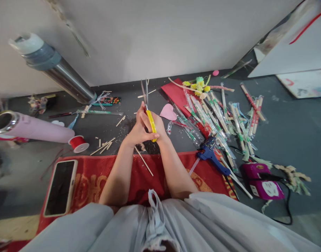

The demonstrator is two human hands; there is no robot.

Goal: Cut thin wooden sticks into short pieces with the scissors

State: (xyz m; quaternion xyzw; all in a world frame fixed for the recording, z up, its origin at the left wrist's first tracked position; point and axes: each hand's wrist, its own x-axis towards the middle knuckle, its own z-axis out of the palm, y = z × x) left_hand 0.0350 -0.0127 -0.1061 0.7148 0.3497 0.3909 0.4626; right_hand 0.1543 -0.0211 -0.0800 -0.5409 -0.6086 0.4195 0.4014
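Observation:
In front of me, a pair of scissors (pixel 152 125) with yellow handles points its metal blades away, the tips slightly apart. My left hand (pixel 137 130) is closed at the scissors, its thumb reaching across the handle. Close against it, my right hand (pixel 158 126) is closed around the handle side, with its fingers partly hidden. Whether a small piece is also pinched by the fingers near the blades, I cannot tell. Thin wooden sticks (pixel 104 147) lie cut in short pieces to the left. One longer stick (pixel 144 161) rests below my hands. A pink paper heart (pixel 168 112) lies just right of them.
Wrapped sticks (pixel 210 119) are heaped at the right on red paper (pixel 177 92). A blue glue gun (pixel 213 159) and purple power adapter (pixel 264 182) with cable lie nearer. Left are a phone (pixel 60 189), red thread spool (pixel 78 144), pink tumbler (pixel 42 127) and tall metal bottle (pixel 68 78).

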